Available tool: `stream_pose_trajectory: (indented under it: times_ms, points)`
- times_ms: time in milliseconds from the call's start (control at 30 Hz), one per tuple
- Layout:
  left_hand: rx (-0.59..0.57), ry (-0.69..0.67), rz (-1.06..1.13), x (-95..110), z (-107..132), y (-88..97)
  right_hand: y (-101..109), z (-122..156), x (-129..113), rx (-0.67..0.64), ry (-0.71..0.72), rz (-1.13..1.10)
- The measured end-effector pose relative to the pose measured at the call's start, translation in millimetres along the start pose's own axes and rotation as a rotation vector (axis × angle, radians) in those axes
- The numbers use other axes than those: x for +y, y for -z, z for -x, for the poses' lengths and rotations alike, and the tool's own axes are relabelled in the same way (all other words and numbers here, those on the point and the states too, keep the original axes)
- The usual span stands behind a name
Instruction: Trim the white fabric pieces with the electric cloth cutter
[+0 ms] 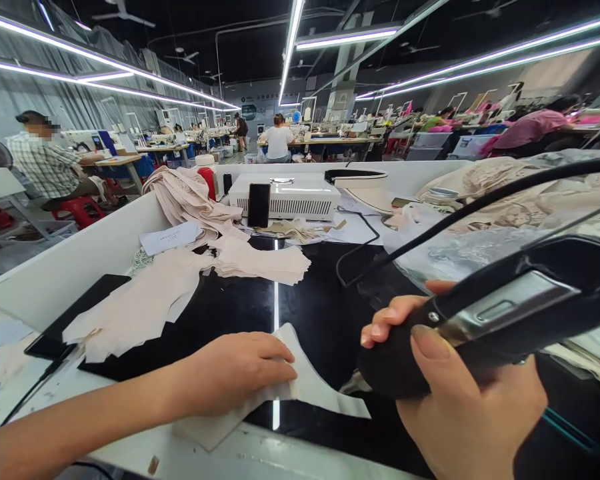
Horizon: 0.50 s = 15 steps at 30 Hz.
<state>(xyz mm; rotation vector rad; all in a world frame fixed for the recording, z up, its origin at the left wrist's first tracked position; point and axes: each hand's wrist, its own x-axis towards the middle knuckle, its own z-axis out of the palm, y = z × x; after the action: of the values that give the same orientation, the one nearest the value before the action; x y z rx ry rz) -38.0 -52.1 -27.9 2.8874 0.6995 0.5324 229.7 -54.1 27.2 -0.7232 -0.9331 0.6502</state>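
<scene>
The head view shows, at the left, a loose pile of cut beige fabric pieces (140, 303) on a glossy black board (340, 320). Next comes the left hand (247, 373), palm down with fingers close together, resting flat upon a curved beige fabric piece (313, 373), which lies at the near edge of this board. Behind, a smartphone (259, 205) stands upright before a white vented box (303, 203). At the right, the right hand (480, 407) is wrapped around a black corded handheld tool (510, 313); whether the tool touches the curved piece, I cannot tell.
</scene>
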Motion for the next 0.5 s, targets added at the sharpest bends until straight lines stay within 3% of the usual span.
stream_pose_trajectory:
  times_ms: [100, 267, 400, 500]
  points:
    - [0.033, 0.091, -0.007, -2, -11, -3.7, 3, -1, 1, -0.006, 0.021, 0.009]
    - [0.05, 0.075, -0.104, -10, -32, -17.5, 16, 1, 0, -0.084, 0.029, 0.069]
    - [-0.001, 0.074, -0.142, -18, -33, -25.4, 26, 3, -3, -0.125, -0.027, 0.1]
    - [0.012, 0.064, -0.147, -22, -28, -28.0, 28, 5, -4, -0.092, 0.014, 0.083]
